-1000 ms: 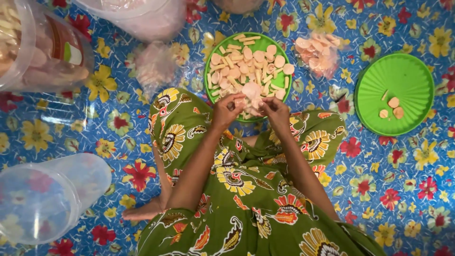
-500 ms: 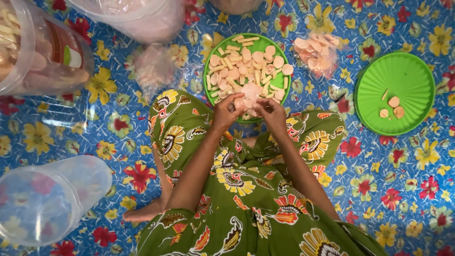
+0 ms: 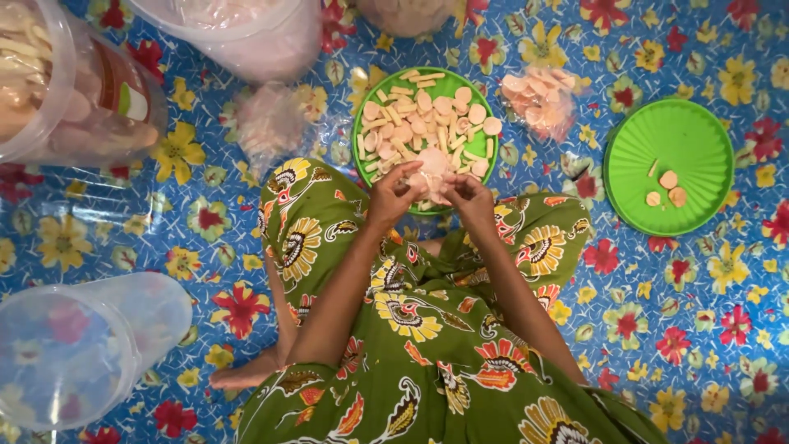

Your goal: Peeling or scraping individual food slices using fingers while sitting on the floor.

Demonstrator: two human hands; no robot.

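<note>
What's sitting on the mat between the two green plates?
In the head view, a small clear bag of round pink crackers lies on the flowered mat, between the green plate full of crackers and the nearly empty green plate.

The scene is bright and evenly lit by soft, diffuse light, so colours look saturated and shadows are faint, with only a thin dark edge under the forearms and around the green plate (image 3: pixel 371 99). The clear plastic tub (image 3: pixel 78 358) at lower left and the containers along the top edge look soft and slightly stretched. Fine detail is mildly smeared, as at the hands (image 3: pixel 431 193).
</note>
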